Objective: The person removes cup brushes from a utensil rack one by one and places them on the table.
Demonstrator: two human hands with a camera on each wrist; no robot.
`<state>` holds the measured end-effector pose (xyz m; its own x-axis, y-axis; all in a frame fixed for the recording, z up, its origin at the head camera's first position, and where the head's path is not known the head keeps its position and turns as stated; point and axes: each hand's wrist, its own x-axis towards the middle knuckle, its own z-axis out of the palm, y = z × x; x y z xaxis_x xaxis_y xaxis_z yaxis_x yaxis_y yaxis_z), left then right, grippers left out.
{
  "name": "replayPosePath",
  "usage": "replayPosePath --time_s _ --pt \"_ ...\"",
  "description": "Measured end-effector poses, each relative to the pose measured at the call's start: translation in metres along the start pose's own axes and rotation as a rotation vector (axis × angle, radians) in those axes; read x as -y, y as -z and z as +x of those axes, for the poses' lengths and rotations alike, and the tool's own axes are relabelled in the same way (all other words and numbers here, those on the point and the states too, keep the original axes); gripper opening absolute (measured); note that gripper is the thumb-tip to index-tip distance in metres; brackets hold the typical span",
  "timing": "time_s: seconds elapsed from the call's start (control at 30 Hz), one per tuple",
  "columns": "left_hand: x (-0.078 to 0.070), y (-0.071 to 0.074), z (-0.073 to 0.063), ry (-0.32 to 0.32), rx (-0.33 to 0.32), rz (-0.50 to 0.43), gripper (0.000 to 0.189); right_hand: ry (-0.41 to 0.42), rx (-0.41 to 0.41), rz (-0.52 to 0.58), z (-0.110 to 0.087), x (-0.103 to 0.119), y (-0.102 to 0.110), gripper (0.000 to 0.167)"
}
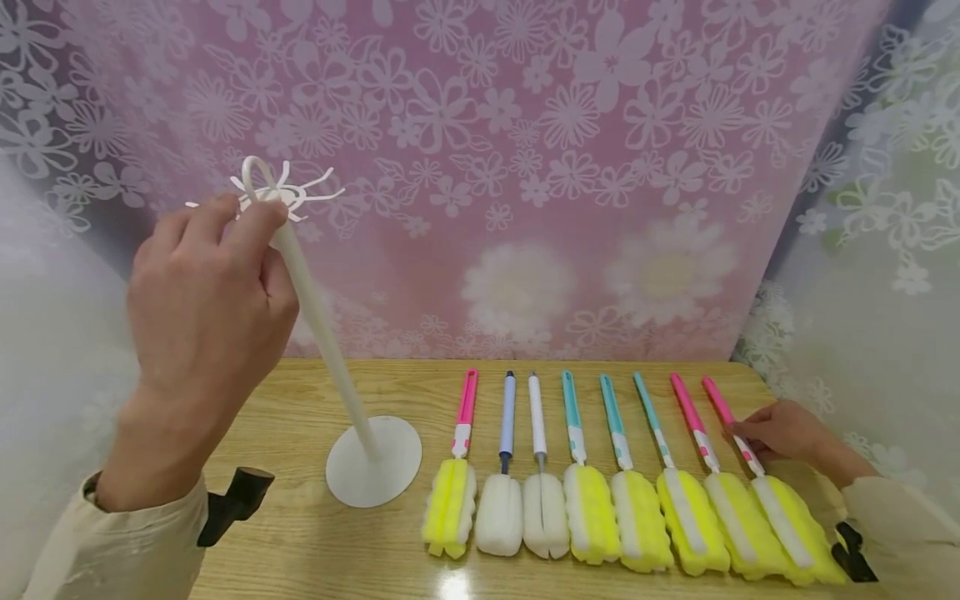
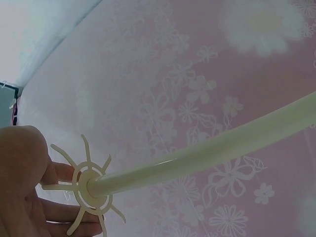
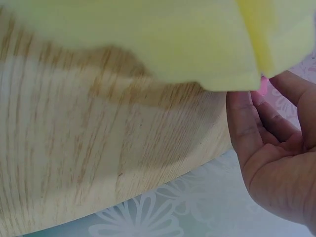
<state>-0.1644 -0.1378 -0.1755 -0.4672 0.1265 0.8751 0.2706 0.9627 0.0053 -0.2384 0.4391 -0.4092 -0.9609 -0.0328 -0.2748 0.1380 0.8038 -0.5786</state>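
Observation:
At the left, my left hand (image 1: 213, 292) grips the top of a white hook stand (image 1: 324, 329), just by its ring of curved hooks (image 1: 288, 196). The stand's pole leans, and its round base (image 1: 375, 462) is on the wood table. In the left wrist view the fingers lie behind the hook ring (image 2: 93, 190). My right hand (image 1: 783, 433) pinches the pink and white handle of the rightmost sponge brush (image 1: 795, 521), whose head is yellow and white. In the right wrist view that yellow sponge (image 3: 197, 44) covers much of the handle.
Left of that brush lies a row of several more: pink-handled (image 1: 693, 417), teal-handled (image 1: 573, 417), and two with pale handles and white sponges (image 1: 498, 517). A pink floral curtain (image 1: 525, 167) hangs behind the wood table (image 1: 300, 550), with pale floral cloth (image 1: 885, 333) at the right.

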Motion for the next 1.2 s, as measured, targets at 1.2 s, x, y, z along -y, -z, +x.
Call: replayPosePath --time_s 1.2 --pt "-0.022 -0.056 -0.03 -0.249 -0.724 -0.373 0.022 0.328 -0.277 -0.202 -0.03 0.059 0.001 0.067"
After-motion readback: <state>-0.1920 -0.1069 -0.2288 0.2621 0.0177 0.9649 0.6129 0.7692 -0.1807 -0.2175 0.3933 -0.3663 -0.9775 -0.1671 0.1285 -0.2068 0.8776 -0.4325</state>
